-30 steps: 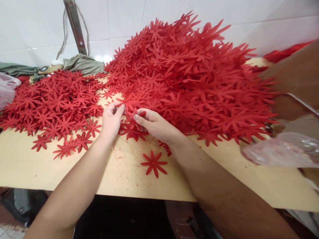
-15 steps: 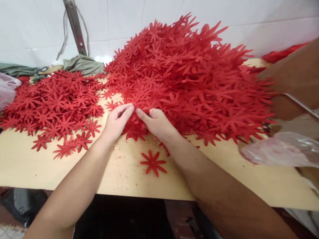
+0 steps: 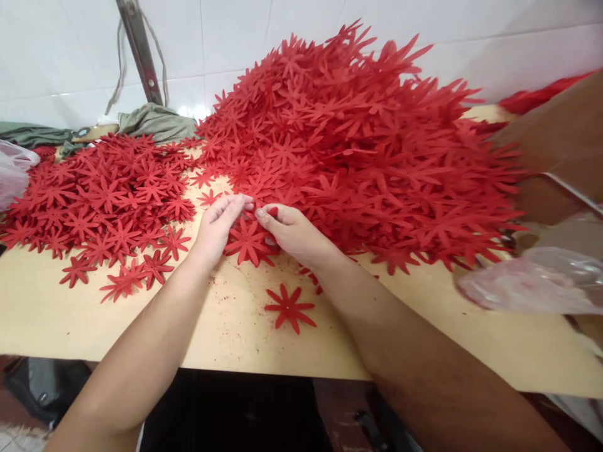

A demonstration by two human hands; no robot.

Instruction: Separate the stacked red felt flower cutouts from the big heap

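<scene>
My left hand (image 3: 219, 224) and my right hand (image 3: 288, 227) meet at the front of a big heap of red flower-shaped cutouts (image 3: 339, 138). Thumb and fingers of each hand are pinched together on a red flower cutout, of which only small red bits show between the fingertips. Just below the fingertips, another red flower (image 3: 248, 242) lies at the heap's edge. A single flower with narrow petals and a pale dot at its centre (image 3: 289, 307) lies flat on the table nearer to me, between my forearms.
A smaller pile of red flowers (image 3: 108, 194) spreads on the left of the pale table (image 3: 226, 339). Green cloth (image 3: 155, 123) lies behind it by the tiled wall. At right are a clear plastic bag (image 3: 532, 279) and brown cardboard (image 3: 556, 144). Red crumbs dot the tabletop.
My fingers have shifted slightly, and my left hand has turned a little. The flower below my fingertips now shows more fully. The single flower on the table has stayed put.
</scene>
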